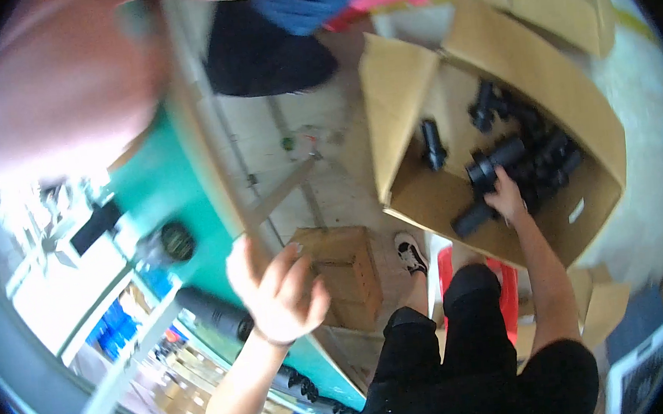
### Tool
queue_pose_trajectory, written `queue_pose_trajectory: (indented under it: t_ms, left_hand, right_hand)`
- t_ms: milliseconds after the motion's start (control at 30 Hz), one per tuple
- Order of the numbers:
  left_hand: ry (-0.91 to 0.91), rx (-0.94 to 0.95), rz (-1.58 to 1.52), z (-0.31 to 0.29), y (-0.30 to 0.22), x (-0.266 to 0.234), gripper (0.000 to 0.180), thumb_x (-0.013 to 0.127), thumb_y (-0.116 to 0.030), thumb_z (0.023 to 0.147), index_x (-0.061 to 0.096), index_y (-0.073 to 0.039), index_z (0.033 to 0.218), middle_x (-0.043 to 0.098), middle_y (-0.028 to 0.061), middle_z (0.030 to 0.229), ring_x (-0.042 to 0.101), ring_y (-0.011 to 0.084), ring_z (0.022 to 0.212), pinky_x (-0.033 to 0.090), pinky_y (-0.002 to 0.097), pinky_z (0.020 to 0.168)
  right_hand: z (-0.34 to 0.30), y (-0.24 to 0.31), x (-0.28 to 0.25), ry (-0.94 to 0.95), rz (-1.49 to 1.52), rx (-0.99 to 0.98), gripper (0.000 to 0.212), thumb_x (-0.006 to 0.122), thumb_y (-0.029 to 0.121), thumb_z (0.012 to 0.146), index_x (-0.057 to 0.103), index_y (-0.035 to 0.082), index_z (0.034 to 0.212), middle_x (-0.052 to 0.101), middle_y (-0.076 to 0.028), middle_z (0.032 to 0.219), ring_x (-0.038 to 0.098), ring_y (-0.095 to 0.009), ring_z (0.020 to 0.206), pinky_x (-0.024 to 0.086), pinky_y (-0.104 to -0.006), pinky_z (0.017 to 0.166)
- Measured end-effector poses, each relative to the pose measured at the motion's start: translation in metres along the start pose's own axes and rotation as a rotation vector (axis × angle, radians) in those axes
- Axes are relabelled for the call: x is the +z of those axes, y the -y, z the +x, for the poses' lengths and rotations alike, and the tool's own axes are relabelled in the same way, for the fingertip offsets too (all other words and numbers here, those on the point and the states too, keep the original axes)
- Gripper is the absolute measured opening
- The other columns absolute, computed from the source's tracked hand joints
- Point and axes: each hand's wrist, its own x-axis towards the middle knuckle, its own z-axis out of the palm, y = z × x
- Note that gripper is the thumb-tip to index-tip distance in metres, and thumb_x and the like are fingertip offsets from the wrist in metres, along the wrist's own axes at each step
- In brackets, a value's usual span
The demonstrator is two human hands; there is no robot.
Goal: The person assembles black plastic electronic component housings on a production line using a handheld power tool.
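My right hand (506, 197) reaches down into an open cardboard box (407, 78) on the right. Its fingers are curled at a black cylindrical part (476, 216) among several similar ones; the grip is partly hidden. Another black cylinder (432, 144) lies apart by the box's left wall. Over the edge of the green-topped table, my left hand (280, 290) is raised with its fingers spread, holding nothing. Just left of it, on the table, lies a larger black cylinder (214, 312).
On the green table (177, 157) sits a round dark object in clear plastic (173, 242). More black parts (304, 384) line its near edge. Beneath the table is a brown carton (345, 273). A blurred person's arm (77, 87) crosses the upper left. My legs straddle a red stool (509, 294).
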Motion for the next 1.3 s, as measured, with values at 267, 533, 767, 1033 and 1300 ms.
queue_pose_trajectory:
  t_ms: [267, 533, 767, 1033, 1300]
  left_hand:
    - [-0.076, -0.039, -0.041, -0.013, -0.003, -0.009, 0.04, 0.063, -0.037, 0.07, 0.063, -0.004, 0.091, 0.05, 0.0164, 0.118, 0.025, 0.0376, 0.131, 0.018, 0.054, 0.105]
    - [-0.415, -0.124, -0.988, -0.119, -0.089, -0.05, 0.09, 0.073, -0.044, 0.068, 0.028, -0.008, 0.137, 0.039, 0.0229, 0.125, 0.038, 0.0396, 0.118, 0.033, 0.043, 0.099]
    - [-0.667, -0.56, -1.355, -0.254, -0.077, -0.086, 0.101, 0.078, -0.031, 0.069, 0.012, -0.007, 0.141, 0.047, 0.0219, 0.122, 0.052, 0.0308, 0.107, 0.043, 0.0386, 0.09]
    - [-0.99, -0.583, -1.233, -0.376, -0.043, -0.099, 0.075, 0.077, -0.013, 0.069, 0.031, -0.007, 0.128, 0.05, 0.0135, 0.115, 0.05, 0.0201, 0.106, 0.042, 0.0329, 0.091]
    - [-1.449, -1.013, -0.891, -0.464, 0.0, -0.098, 0.066, 0.078, -0.01, 0.064, 0.041, -0.002, 0.119, 0.059, 0.0101, 0.101, 0.058, 0.0191, 0.093, 0.046, 0.0327, 0.083]
  right_hand:
    - [-0.188, 0.237, -0.072, 0.146, -0.522, -0.384, 0.043, 0.063, 0.005, 0.059, 0.049, 0.008, 0.1, 0.059, -0.018, 0.08, 0.058, -0.039, 0.079, 0.047, -0.0452, 0.068]
    - [-0.327, 0.334, -0.039, 0.376, -0.768, -0.912, 0.045, 0.066, 0.016, 0.062, 0.05, 0.009, 0.103, 0.06, -0.017, 0.09, 0.06, -0.036, 0.082, 0.05, -0.0432, 0.071]
    - [-0.409, 0.392, 0.04, 0.67, -1.239, -1.156, 0.043, 0.065, 0.015, 0.064, 0.046, 0.01, 0.102, 0.059, -0.014, 0.085, 0.06, -0.035, 0.08, 0.05, -0.0442, 0.069]
    - [-0.46, 0.405, 0.125, 0.751, -1.201, -1.659, 0.047, 0.054, 0.001, 0.066, 0.047, 0.011, 0.112, 0.058, -0.01, 0.082, 0.06, -0.028, 0.082, 0.047, -0.0403, 0.069]
    - [-0.456, 0.438, 0.155, 0.576, -1.171, -1.838, 0.031, 0.058, 0.006, 0.063, 0.061, 0.011, 0.094, 0.056, -0.004, 0.083, 0.057, -0.024, 0.084, 0.045, -0.0365, 0.07]
